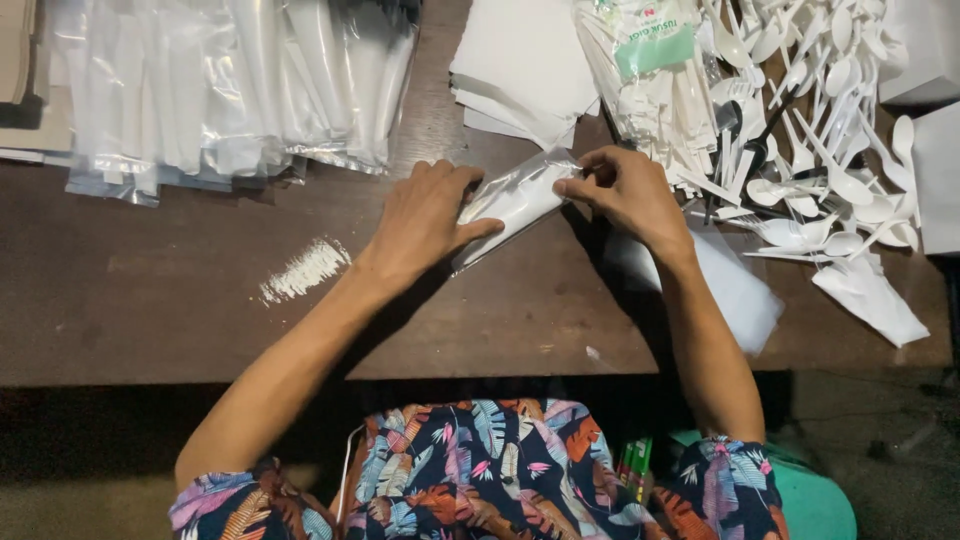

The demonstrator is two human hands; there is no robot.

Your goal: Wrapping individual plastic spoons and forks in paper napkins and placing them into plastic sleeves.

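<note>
Here the clear packet (515, 200) slants from lower-left to upper-right.

hands (520, 205): 2 | clear sleeve (512, 203): 1 | napkin stack (520, 65): 1 | spoon heap (820, 120): 1

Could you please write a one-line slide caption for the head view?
Left hand and right hand hold a clear plastic sleeve on a dark wooden table beside white plastic spoons.
</note>
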